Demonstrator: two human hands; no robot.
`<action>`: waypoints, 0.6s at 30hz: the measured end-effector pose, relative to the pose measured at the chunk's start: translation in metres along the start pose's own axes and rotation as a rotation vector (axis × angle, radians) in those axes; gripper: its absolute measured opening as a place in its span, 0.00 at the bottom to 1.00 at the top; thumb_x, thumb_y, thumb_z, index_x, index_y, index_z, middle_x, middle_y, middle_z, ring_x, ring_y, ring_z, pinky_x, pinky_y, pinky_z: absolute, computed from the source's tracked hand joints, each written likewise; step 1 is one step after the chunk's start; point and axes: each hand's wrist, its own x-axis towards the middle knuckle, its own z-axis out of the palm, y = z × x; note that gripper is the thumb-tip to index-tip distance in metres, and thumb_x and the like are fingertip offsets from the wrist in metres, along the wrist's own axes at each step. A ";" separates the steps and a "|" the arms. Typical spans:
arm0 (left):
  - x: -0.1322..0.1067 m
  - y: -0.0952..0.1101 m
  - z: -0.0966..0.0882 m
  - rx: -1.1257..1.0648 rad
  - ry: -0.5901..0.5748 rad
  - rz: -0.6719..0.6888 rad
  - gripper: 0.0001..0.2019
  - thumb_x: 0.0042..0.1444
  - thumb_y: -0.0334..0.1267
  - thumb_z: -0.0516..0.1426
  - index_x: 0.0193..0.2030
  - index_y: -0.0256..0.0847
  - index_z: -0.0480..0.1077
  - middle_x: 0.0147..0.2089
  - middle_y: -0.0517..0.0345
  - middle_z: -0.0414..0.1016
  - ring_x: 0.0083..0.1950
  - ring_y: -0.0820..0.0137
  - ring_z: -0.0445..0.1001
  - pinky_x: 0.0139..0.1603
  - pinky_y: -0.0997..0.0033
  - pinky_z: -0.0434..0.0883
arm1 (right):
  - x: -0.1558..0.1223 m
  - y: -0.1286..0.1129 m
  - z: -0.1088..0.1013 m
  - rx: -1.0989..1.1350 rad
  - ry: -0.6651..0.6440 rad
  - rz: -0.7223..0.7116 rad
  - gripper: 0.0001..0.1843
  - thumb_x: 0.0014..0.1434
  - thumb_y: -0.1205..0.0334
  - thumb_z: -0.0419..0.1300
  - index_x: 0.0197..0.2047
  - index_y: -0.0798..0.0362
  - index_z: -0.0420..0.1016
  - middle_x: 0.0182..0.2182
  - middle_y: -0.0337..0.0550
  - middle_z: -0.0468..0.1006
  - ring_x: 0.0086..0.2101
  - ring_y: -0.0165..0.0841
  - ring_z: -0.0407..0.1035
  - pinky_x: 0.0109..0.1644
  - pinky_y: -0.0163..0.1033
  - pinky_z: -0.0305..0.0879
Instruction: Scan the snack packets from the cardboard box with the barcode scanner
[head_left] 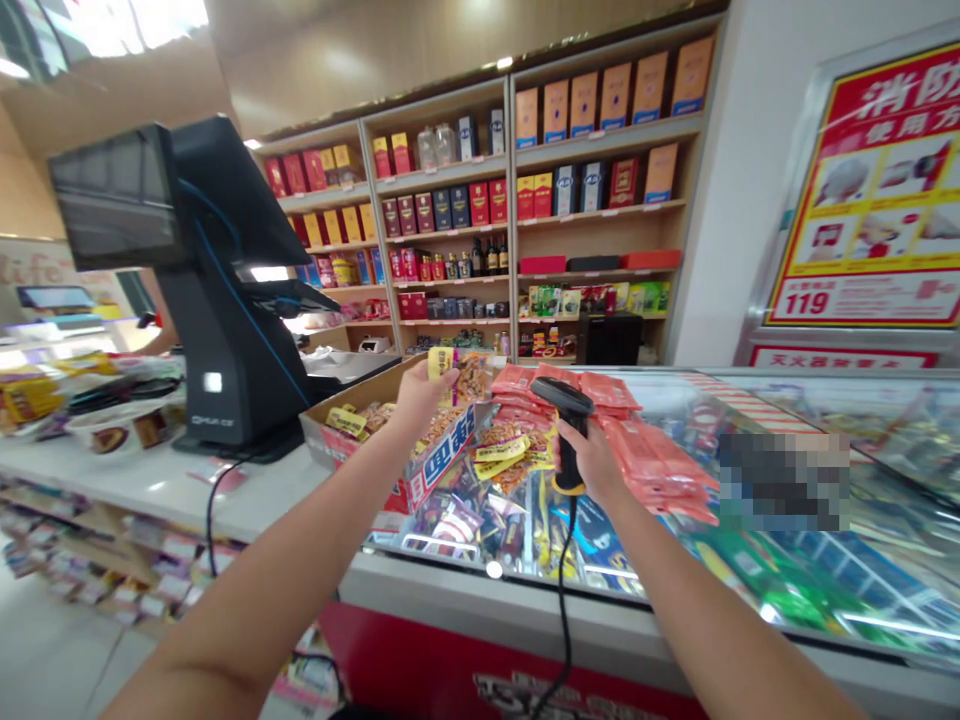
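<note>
My left hand is closed on a small snack packet with a yellow label, raised above an open cardboard box. More packets of the same sort lie in the box, and several snack packets rest on the glass to its right. In my right hand is a black barcode scanner, its head pointing up and to the left; a cord hangs from its handle. Behind and beside the scanner lie stacked pink-red packages on the glass counter.
A black cash register with two screens stands on the white counter at left. Under the glass case top are colourful packages. Wall shelves behind hold boxes and bottles. A red poster hangs at right.
</note>
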 end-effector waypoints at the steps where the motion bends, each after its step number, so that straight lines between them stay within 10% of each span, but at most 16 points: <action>1: -0.007 -0.012 0.014 -0.113 -0.011 -0.028 0.17 0.37 0.38 0.69 0.35 0.37 0.73 0.27 0.59 0.76 0.28 0.69 0.74 0.33 0.69 0.71 | 0.000 0.000 0.000 0.001 0.005 0.003 0.19 0.50 0.47 0.66 0.26 0.51 0.66 0.16 0.34 0.69 0.14 0.29 0.63 0.17 0.35 0.61; 5: -0.019 -0.068 0.056 -0.426 0.033 -0.109 0.16 0.37 0.33 0.69 0.33 0.37 0.72 0.28 0.60 0.76 0.30 0.70 0.75 0.37 0.71 0.71 | -0.001 -0.001 -0.001 0.023 -0.016 0.001 0.18 0.50 0.47 0.65 0.26 0.51 0.66 0.16 0.34 0.70 0.14 0.28 0.63 0.17 0.35 0.61; 10: -0.014 -0.128 0.065 -0.638 -0.015 -0.231 0.21 0.33 0.32 0.71 0.35 0.38 0.71 0.30 0.60 0.78 0.32 0.68 0.77 0.43 0.64 0.74 | -0.005 -0.006 0.000 0.051 -0.104 0.045 0.18 0.50 0.47 0.65 0.28 0.51 0.66 0.18 0.35 0.71 0.15 0.28 0.64 0.19 0.35 0.62; 18: -0.010 -0.149 0.059 -0.750 -0.042 -0.252 0.21 0.36 0.30 0.71 0.38 0.39 0.71 0.34 0.59 0.80 0.34 0.68 0.79 0.48 0.61 0.75 | -0.005 -0.005 0.005 -0.059 -0.118 0.174 0.17 0.47 0.49 0.66 0.28 0.50 0.64 0.15 0.32 0.70 0.13 0.27 0.62 0.15 0.33 0.59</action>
